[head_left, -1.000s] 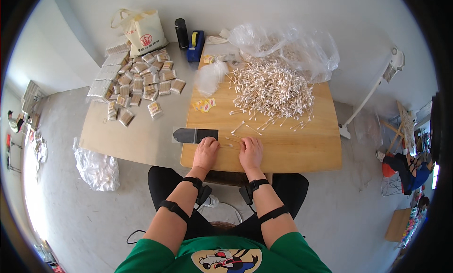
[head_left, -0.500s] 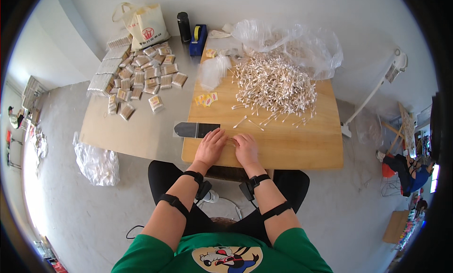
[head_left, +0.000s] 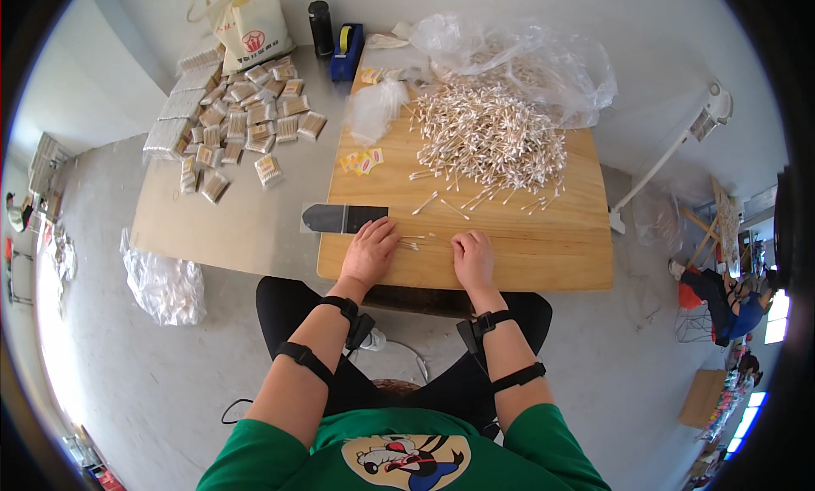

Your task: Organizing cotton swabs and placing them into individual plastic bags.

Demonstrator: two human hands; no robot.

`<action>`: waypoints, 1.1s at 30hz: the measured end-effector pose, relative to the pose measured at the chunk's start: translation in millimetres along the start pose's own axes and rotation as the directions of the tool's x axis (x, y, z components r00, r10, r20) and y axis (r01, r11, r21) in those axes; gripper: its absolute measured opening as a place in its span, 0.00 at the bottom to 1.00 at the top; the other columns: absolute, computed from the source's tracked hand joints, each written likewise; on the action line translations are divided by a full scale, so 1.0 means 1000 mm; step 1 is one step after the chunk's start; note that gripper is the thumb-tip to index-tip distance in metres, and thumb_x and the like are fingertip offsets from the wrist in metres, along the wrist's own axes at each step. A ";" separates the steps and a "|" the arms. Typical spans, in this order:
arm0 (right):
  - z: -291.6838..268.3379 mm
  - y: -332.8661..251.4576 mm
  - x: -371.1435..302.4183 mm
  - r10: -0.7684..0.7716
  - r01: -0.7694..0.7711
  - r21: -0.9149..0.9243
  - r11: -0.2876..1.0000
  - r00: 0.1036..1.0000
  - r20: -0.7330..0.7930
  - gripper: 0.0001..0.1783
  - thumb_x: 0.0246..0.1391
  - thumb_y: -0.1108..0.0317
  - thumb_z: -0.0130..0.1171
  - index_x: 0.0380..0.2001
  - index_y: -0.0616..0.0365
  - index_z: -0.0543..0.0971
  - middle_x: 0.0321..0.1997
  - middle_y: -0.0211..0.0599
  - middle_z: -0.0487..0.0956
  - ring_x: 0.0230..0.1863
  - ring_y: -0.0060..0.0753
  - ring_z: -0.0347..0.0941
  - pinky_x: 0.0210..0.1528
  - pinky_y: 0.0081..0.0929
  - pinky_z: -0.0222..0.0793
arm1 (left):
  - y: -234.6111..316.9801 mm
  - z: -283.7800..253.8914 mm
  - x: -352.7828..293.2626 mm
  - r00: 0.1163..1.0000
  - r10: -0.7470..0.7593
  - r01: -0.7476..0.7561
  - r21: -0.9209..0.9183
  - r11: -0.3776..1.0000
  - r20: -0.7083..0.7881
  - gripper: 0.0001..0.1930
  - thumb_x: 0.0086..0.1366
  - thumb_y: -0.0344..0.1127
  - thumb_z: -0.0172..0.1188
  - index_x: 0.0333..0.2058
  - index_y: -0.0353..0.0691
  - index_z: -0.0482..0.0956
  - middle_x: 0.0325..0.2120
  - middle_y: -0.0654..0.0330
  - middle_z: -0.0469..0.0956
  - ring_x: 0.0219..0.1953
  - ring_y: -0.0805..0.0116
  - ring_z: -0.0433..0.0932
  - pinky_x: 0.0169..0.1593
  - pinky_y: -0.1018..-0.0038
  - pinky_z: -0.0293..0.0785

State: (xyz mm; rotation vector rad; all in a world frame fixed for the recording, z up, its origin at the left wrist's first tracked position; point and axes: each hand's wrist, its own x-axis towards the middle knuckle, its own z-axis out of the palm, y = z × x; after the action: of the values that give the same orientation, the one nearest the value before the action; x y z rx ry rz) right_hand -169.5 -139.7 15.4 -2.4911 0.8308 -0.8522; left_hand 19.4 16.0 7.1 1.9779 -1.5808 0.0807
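My left hand (head_left: pixel 370 252) rests palm down on the wooden board, fingers bent, at the right end of a flat black piece in a clear sleeve (head_left: pixel 344 218). A few cotton swabs (head_left: pixel 411 244) stick out to the right from under its thumb side, and the fingers close over them. My right hand (head_left: pixel 473 258) is curled on the board to the right of these swabs, apart from them; whether anything is inside it is hidden. Beyond the hands, two loose cotton swabs (head_left: pixel 454 208) lie in front of a large heap of cotton swabs (head_left: pixel 488 139).
Small swab packs (head_left: pixel 259 113) cover the metal table's far left. Behind stand a cloth bag (head_left: pixel 250 33), a black bottle (head_left: pixel 320 28) and a blue tape dispenser (head_left: pixel 346 54). Clear plastic bags (head_left: pixel 378 113) and yellow labels (head_left: pixel 362 161) lie left of the heap. A lamp arm (head_left: pixel 658 177) rises right.
My right hand has moved right, away from my left, and curled up. Swab ends now show between the hands. The whole view has shifted slightly.
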 end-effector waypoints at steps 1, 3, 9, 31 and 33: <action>0.002 -0.001 0.003 -0.002 0.002 0.000 1.000 1.000 -0.001 0.04 0.47 0.74 0.62 0.25 0.55 0.77 0.30 0.37 0.75 0.37 0.47 0.71 0.40 0.41 0.69 | -0.001 0.000 0.001 1.000 0.008 -0.008 -0.002 1.000 -0.005 0.10 0.62 0.34 0.58 0.43 0.44 0.79 0.53 0.59 0.75 0.60 0.59 0.69 0.64 0.60 0.63; 0.011 -0.006 0.012 0.032 -0.034 -0.039 0.999 0.998 -0.046 0.03 0.47 0.73 0.62 0.25 0.55 0.77 0.30 0.38 0.75 0.37 0.48 0.71 0.39 0.42 0.68 | -0.002 0.001 -0.001 1.000 0.013 -0.013 0.010 1.000 0.003 0.11 0.62 0.34 0.58 0.43 0.44 0.79 0.53 0.59 0.75 0.60 0.59 0.69 0.64 0.59 0.63; 0.043 -0.037 0.026 -0.013 0.011 0.026 1.000 0.998 0.065 0.03 0.47 0.72 0.63 0.27 0.55 0.78 0.31 0.39 0.75 0.37 0.50 0.71 0.39 0.43 0.69 | -0.002 0.007 0.000 0.999 -0.025 0.025 -0.002 1.000 0.041 0.17 0.63 0.34 0.56 0.51 0.46 0.76 0.58 0.59 0.70 0.64 0.59 0.64 0.67 0.59 0.59; 0.043 -0.048 -0.013 -0.024 0.105 -0.224 0.969 0.941 0.337 0.33 0.60 0.60 0.47 0.67 0.61 0.60 0.71 0.48 0.59 0.74 0.47 0.49 0.74 0.52 0.38 | 0.029 0.019 0.004 0.949 -0.158 0.085 0.264 0.961 0.271 0.32 0.72 0.57 0.37 0.67 0.42 0.60 0.70 0.54 0.51 0.72 0.62 0.48 0.72 0.59 0.41; 0.041 -0.047 -0.010 -0.023 0.109 -0.214 0.971 0.929 0.368 0.33 0.60 0.60 0.47 0.67 0.60 0.62 0.72 0.44 0.60 0.74 0.44 0.49 0.74 0.52 0.37 | 0.031 0.016 0.004 0.951 -0.156 0.089 0.245 0.965 0.268 0.31 0.72 0.56 0.37 0.66 0.42 0.60 0.70 0.55 0.52 0.72 0.62 0.49 0.72 0.59 0.41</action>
State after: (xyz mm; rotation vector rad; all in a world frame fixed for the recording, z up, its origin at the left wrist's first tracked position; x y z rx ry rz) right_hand -130.3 -91.3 5.2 -2.7727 0.7524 -0.3030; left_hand -12.6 1.7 8.0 2.3532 -1.6830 -0.0793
